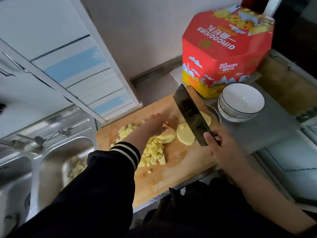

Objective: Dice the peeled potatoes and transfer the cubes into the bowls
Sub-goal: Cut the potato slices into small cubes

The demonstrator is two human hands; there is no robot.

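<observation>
Left hand (157, 123) presses stacked potato slices (167, 135) — right hand (221, 148) grips the cleaver (190, 112).

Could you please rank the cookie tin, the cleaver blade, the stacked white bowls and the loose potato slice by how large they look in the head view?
1. cookie tin, clearly the largest.
2. stacked white bowls and cleaver blade: look alike, and the raised blade is nearer the camera, so unranked.
3. loose potato slice, the smallest.
</observation>
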